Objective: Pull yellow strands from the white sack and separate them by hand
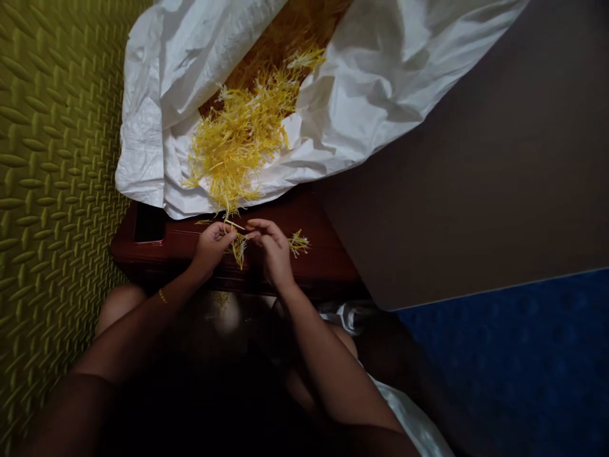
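Observation:
Pinched between thumb and fingers of my left hand (pixel 213 246) is a thin yellow sprig (pixel 239 251) with pale tips, its strands hanging down. My right hand (pixel 275 252) faces it from the right, fingers curled in a pinch at the sprig's edge; the exact contact is too small to see clearly. A short pale yellow strand (pixel 235 224) crosses the gap between the two hands. Just beyond them, a heap of similar yellow and white sprigs (pixel 242 133) spills from the mouth of a white woven sack (pixel 361 108). A small bunch of sprigs (pixel 299 243) lies right of my right hand.
Under the hands and sack is a dark red, box-like surface (pixel 190 251). A yellow wall with a raised tread pattern (pixel 57 152) stands close on the left. At right, a large brown panel (pixel 466 190) borders the surface, with blue flooring (pixel 523 343) below it.

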{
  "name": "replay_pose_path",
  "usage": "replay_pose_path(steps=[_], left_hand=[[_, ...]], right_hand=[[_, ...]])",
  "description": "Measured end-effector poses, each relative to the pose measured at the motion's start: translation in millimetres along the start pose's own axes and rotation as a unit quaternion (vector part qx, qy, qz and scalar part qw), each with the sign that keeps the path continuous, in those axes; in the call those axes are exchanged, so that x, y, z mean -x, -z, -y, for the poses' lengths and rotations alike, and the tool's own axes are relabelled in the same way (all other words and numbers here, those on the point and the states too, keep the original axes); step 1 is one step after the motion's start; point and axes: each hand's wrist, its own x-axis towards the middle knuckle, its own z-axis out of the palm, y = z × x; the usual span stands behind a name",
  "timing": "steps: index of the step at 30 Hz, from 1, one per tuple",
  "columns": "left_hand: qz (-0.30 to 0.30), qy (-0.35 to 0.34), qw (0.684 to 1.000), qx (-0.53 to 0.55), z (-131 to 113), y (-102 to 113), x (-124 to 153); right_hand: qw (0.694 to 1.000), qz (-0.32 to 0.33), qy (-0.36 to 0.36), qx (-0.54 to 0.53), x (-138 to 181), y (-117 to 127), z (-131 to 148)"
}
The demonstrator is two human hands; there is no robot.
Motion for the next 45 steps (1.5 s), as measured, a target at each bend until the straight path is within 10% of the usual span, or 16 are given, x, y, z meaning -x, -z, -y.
replay_pose_path(steps=[6, 26, 37, 45], left_hand=[[0.008, -0.033, 0.999, -0.023, 1.9, 0.6, -1.1], [0.035, -0.063, 0.994, -0.085, 7.4, 0.8, -2.0], [0.049, -0.081, 0.98, -0.177, 9.3, 6.2, -3.7], [0.088, -0.006, 0.995, -0.039, -1.7, 1.6, -1.9]], right_hand=[[0.976, -0.006, 0.156, 0.15, 4.2, 1.8, 12.5], [0.974, 0.045, 0.149, 0.164, 0.2, 2.6, 4.6], [0.896, 0.092, 0.25, 0.356, -2.0, 5.8, 7.9], [0.998, 0.034, 0.049, 0.037, 0.7, -7.4, 5.5]])
